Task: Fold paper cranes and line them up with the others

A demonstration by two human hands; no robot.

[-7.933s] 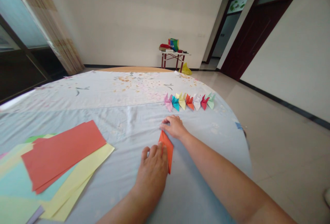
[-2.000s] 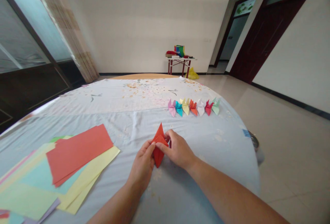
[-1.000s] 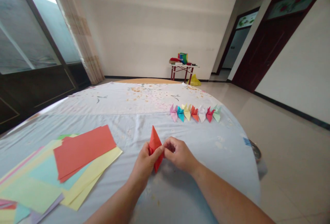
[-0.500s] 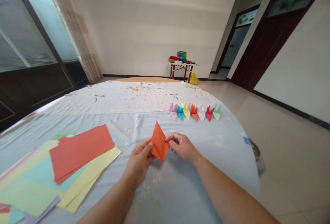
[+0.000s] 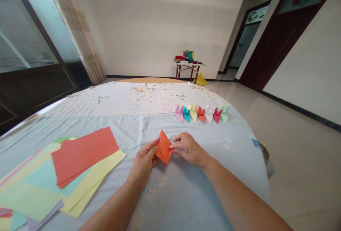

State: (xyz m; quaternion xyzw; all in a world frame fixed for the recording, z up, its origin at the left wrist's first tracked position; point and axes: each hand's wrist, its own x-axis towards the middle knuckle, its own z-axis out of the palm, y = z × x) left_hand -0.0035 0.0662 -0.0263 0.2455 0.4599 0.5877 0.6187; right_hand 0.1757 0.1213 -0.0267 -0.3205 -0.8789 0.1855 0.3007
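An orange folded paper [image 5: 164, 148], diamond-shaped with a pointed top and bottom, is held just over the table in front of me. My left hand [image 5: 145, 158] pinches its left corner between thumb and fingers. On the opposite side my right hand [image 5: 190, 150] grips the right corner with thumb and index finger, its other fingers curled. Beyond the hands, to the right, stands a row of several folded paper cranes [image 5: 201, 114] in pink, blue, yellow, orange, white, red and pale green.
Left of my hands lies a spread pile of coloured paper sheets [image 5: 39, 195], with red sheets [image 5: 86, 154] on top. A floral tablecloth [image 5: 157, 98] covers the round table. Against the far wall is a small side table [image 5: 190, 64] bearing several items, with a yellow bag [image 5: 201, 80] beside it.
The orange paper's top tip sits slightly lower and the shape looks shorter. My left fingers have moved up along its edge, and my right fingers have shifted slightly on the right corner.
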